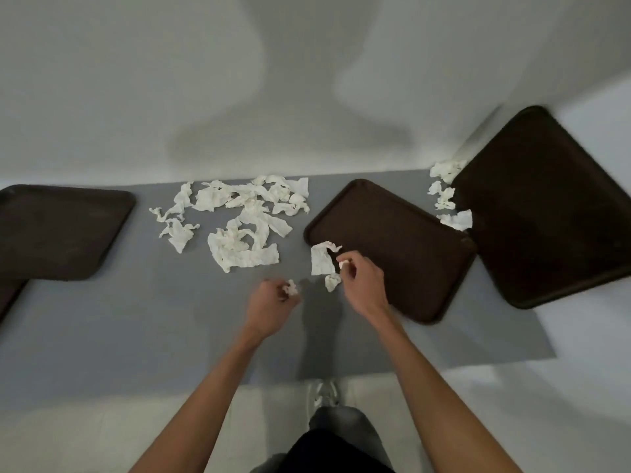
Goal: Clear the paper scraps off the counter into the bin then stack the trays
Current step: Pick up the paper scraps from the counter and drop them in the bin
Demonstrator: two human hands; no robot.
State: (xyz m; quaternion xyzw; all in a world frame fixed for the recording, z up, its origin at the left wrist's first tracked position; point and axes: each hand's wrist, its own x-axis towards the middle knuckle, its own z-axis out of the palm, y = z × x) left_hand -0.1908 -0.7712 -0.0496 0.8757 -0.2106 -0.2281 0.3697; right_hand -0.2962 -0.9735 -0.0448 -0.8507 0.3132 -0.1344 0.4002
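The fingers [345,264] of the right hand [360,285] are pinched shut on a small white paper bit, at about one o'clock from the centre of the grey counter surface [136,319]. The left hand [269,303], just beside it at eleven o'clock of the person's forearms, is curled closed around a crumpled white paper wad [291,287]. Between and just beyond the two hands lie a flat white torn paper piece [321,259] and a small crumpled scrap [332,281], both overlapping the near-left corner of the middle dark brown rectangular plastic tray [403,254].

Farther out, at twelve o'clock from the left hand, the main heap of white torn paper scraps [239,216] is spread loosely across the counter. At nine o'clock sits the left dark brown tray [58,230]; at three o'clock the right dark brown tray [546,206] overlaps the middle one's far corner. A few more white scraps [447,192] sit in the gap between those two trays, by the pale wall [170,80].

The work looks to be at the gathering step, barely begun: most scraps remain and no tray is stacked. No bin shows here. The next move likely calls for collecting the two pieces nearest the hands, then sweeping the heap together before carrying it off; light paper may slip from full fists.
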